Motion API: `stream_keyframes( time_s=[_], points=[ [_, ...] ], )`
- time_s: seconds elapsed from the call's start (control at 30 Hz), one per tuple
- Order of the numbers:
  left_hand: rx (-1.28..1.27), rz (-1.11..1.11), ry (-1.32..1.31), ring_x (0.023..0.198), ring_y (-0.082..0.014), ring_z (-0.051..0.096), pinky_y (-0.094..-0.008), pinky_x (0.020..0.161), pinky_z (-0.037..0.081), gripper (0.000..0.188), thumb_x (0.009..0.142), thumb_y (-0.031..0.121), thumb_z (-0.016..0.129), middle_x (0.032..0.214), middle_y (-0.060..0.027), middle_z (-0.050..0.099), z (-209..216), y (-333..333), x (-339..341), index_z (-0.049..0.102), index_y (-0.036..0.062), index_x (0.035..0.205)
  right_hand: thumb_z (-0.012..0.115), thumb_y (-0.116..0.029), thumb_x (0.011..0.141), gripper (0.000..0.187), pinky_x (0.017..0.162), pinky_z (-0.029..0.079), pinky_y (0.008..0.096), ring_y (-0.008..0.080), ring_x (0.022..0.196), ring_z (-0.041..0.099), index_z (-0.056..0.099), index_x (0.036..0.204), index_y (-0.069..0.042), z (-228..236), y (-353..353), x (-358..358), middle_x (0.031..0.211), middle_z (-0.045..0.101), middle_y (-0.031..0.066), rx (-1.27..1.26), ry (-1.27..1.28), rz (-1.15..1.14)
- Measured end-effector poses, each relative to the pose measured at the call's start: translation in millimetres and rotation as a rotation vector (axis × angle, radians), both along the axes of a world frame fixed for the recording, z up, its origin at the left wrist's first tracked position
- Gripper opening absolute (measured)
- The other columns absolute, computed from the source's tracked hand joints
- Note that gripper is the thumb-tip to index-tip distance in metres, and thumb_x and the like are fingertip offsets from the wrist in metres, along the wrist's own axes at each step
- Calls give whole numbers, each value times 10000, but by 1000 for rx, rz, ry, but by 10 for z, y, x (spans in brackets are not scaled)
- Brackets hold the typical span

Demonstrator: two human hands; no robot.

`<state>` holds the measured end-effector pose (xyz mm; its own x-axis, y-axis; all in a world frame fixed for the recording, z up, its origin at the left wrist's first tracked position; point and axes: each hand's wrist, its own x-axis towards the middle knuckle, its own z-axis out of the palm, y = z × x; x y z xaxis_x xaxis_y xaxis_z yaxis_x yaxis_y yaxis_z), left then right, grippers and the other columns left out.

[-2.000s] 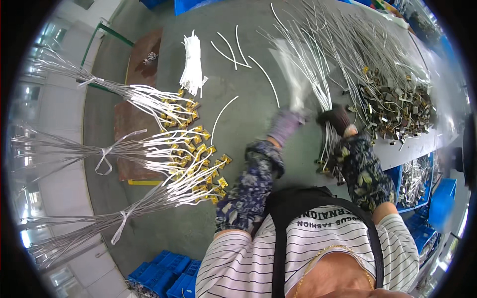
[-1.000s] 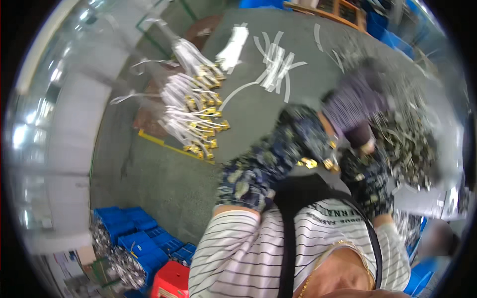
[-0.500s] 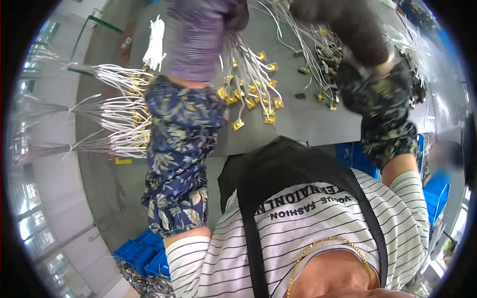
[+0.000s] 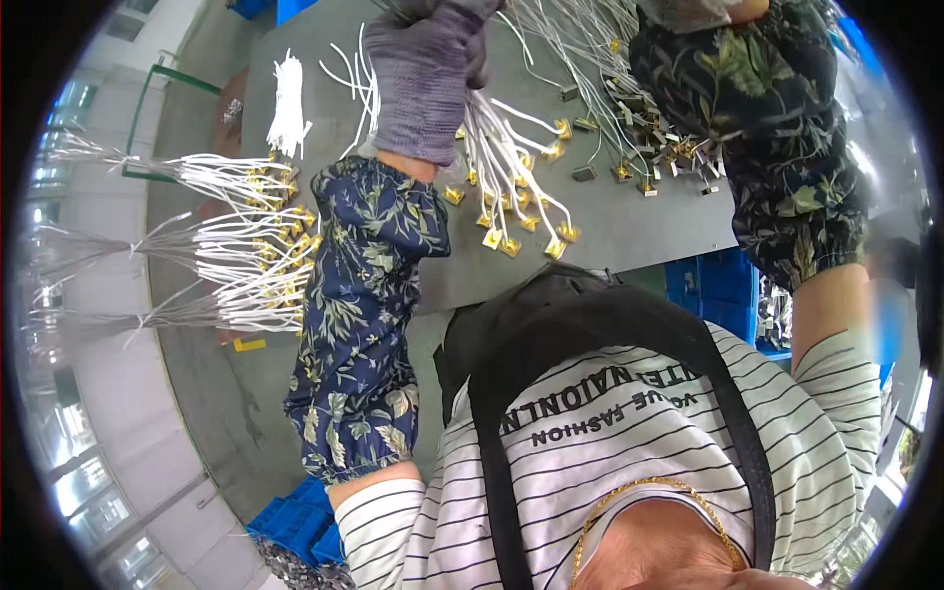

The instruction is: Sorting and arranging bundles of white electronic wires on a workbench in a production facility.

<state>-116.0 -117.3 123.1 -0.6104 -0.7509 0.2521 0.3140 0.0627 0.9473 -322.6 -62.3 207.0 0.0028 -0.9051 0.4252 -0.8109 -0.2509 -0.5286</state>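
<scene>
My left hand (image 4: 423,84), in a purple-grey knit glove, is closed over the upper part of a bundle of white wires (image 4: 506,162). The wires fan out toward me from under the glove and end in small brass-coloured terminals (image 4: 508,246) on the grey table. A few white wire ends (image 4: 366,88) stick out at the glove's left side. My right hand (image 4: 703,12), in a pale grey glove, reaches to the top edge of the view. Its fingers are cut off there, beyond a pile of thin wires with dark metal connectors (image 4: 629,147).
Tied bundles of white wires with brass ends (image 4: 251,241) lie in rows at the left. A bunch of plain white sleeves (image 4: 287,103) rests farther back. Blue bins (image 4: 723,285) stand below the table's right edge, and more blue bins (image 4: 295,521) are at lower left.
My right hand has moved farther away, up to the top edge. My left hand has shifted slightly right with the wire bundle, whose brass ends have spread differently.
</scene>
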Motion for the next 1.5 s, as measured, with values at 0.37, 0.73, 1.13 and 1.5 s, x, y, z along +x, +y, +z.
stream_keyframes(
  time_s=[0.37,0.73,1.13,1.5],
  points=[
    [-64,-171,35,484,-68,476,-207,448,435,238,843,249,707,607,32,514,368,191,211,639,36,927,752,-188,749,381,737,502,284,138,845,600,619,1062,-15,9,170,453,946,638,52,9,7,89],
    [10,-439,282,1014,-246,614,-349,825,532,615,846,370,653,1139,-175,605,-19,205,56,488,-49,1265,740,-208,765,334,719,498,273,123,823,598,636,1016,-14,-30,283,485,896,643,48,-84,-34,57],
    [-81,-477,275,416,-66,263,-246,395,204,538,834,551,624,477,35,330,-62,155,24,518,31,744,687,-111,786,234,694,499,274,112,769,599,635,975,17,-1231,1463,43,845,646,51,68,-779,-427],
    [-22,-460,275,414,-114,318,-284,410,270,638,792,605,633,450,14,346,-167,178,-115,570,-26,720,641,-180,869,232,524,444,208,61,602,536,656,1011,4,-1585,1879,-1360,770,640,37,-150,-662,-946]
  ],
)
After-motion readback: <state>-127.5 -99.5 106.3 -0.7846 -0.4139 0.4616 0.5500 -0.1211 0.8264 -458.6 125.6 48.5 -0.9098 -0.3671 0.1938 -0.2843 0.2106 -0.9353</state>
